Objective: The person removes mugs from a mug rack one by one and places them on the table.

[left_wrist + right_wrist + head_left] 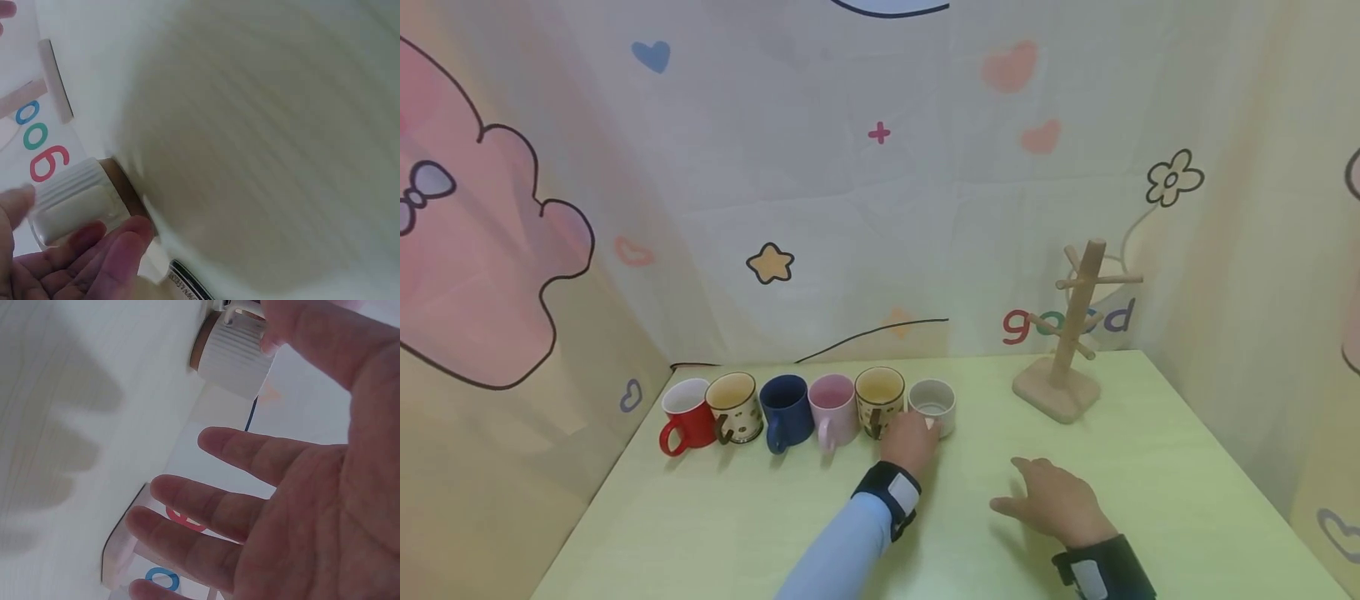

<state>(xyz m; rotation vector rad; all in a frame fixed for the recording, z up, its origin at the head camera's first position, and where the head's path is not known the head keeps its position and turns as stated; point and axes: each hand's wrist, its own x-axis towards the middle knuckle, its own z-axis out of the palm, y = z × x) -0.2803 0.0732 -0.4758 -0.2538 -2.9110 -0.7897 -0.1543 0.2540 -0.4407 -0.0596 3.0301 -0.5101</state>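
Observation:
A white ribbed mug (934, 406) with a brown base stands at the right end of a row of mugs. My left hand (911, 443) is at its front, by the handle. In the left wrist view the handle (78, 211) lies between the blurred thumb and the loosely bent fingers (128, 247), which stand apart. Whether they touch it is hard to tell. My right hand (1057, 500) hovers over the table to the right, fingers spread and holding nothing; its palm (312, 519) shows in the right wrist view.
Left of the white mug stand a patterned cream mug (880, 392), a pink mug (833, 408), a navy mug (787, 408), another patterned mug (735, 408) and a red mug (689, 417). A wooden mug tree (1075, 325) stands at the table's back right, before the curtain (850, 208).

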